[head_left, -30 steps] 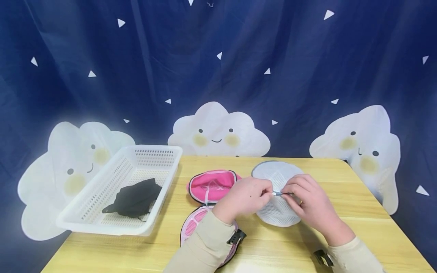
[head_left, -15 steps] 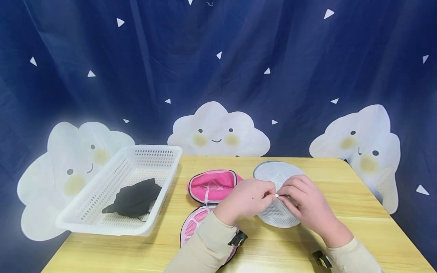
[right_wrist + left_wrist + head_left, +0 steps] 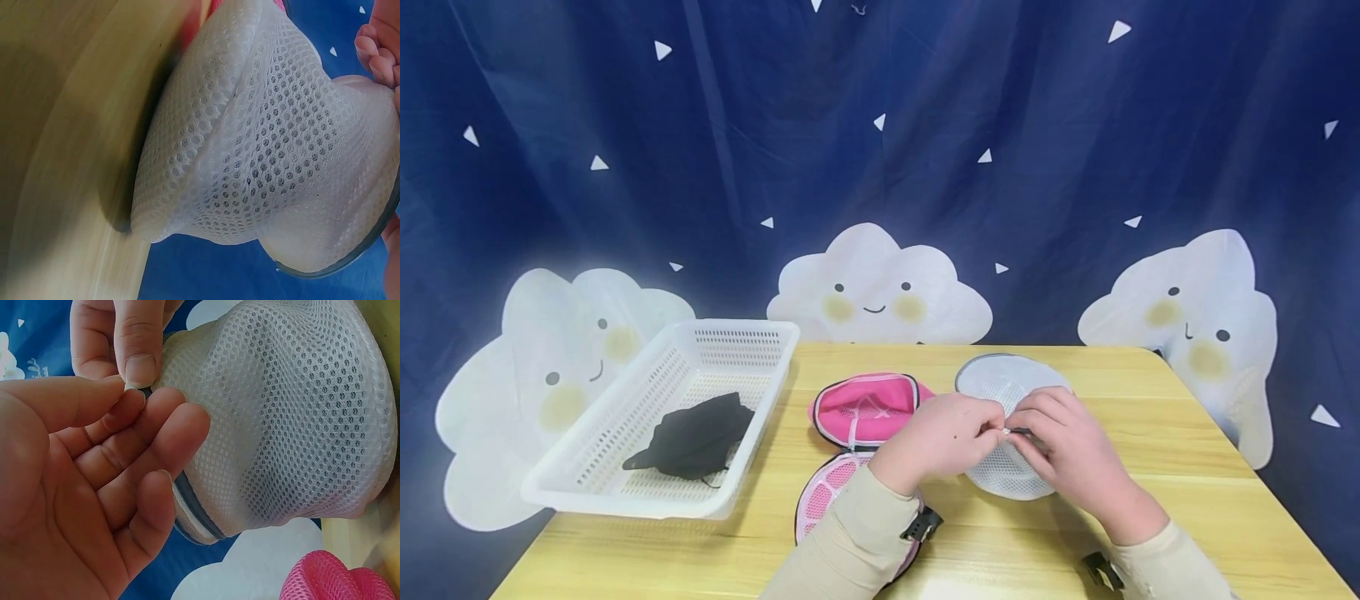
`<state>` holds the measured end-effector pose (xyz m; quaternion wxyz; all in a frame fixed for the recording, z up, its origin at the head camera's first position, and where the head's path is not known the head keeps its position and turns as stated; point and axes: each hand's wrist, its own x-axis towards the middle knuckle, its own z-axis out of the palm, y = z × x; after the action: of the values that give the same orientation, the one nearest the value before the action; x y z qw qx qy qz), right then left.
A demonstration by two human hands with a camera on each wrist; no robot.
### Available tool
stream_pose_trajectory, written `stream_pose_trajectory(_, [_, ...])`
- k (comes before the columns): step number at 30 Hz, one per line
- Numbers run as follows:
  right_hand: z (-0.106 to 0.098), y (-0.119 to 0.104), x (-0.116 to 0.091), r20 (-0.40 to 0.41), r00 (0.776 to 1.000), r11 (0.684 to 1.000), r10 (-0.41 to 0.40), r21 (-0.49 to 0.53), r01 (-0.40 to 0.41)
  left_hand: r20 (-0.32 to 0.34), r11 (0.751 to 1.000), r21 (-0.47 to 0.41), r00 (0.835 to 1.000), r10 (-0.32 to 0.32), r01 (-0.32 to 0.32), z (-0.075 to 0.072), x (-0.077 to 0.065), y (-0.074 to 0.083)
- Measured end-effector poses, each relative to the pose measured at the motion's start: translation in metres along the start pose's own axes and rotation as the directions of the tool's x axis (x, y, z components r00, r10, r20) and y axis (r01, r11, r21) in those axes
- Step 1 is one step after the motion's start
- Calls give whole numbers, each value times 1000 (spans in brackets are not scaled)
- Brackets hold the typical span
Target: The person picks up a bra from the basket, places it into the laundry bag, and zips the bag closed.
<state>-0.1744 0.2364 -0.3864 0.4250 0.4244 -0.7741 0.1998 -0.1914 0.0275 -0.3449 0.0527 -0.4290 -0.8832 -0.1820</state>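
A white mesh laundry bag (image 3: 1011, 475) with a grey zipper rim stands on the table, right of centre. My left hand (image 3: 942, 433) pinches a small pale piece at the bag's zipper edge, probably the zipper pull, between thumb and forefinger. Right beside it, my right hand (image 3: 1071, 446) pinches the zipper edge. In the left wrist view the fingertips of my left hand (image 3: 119, 469) meet those of the right hand, and they hide the pinched part. Mesh fabric (image 3: 275, 144) fills the right wrist view, its grey rim (image 3: 337, 265) curving at lower right.
A pink mesh bag (image 3: 868, 417) lies unzipped and spread in two halves, partly under my left forearm. To the left, a white plastic basket (image 3: 760, 417) holds a crumpled black cloth (image 3: 696, 437). The wooden table (image 3: 1165, 433) ends at a blue cloud-print curtain (image 3: 880, 167).
Both hands have shifted slightly toward me at the zipper edge, and the right hand has drawn closer to the left. The basket and pink bag stay put.
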Motion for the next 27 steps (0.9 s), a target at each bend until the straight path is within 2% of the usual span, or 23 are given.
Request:
stream_pose_trajectory(11, [0,0,1,21,1000,1000,8,11,-8,11,1000,1,1000,-18,18,1,0,-4])
stream_pose_trajectory(18, [1,1,0,6,1000,1000,-11,10,11,-1,1000,4,1000,-28,28,1,-1,-4])
stream_pose_trajectory(27, [0,1,1,-24,999,1000,-27,1,27,-8,997,67,999,-45,46,1,1,-2])
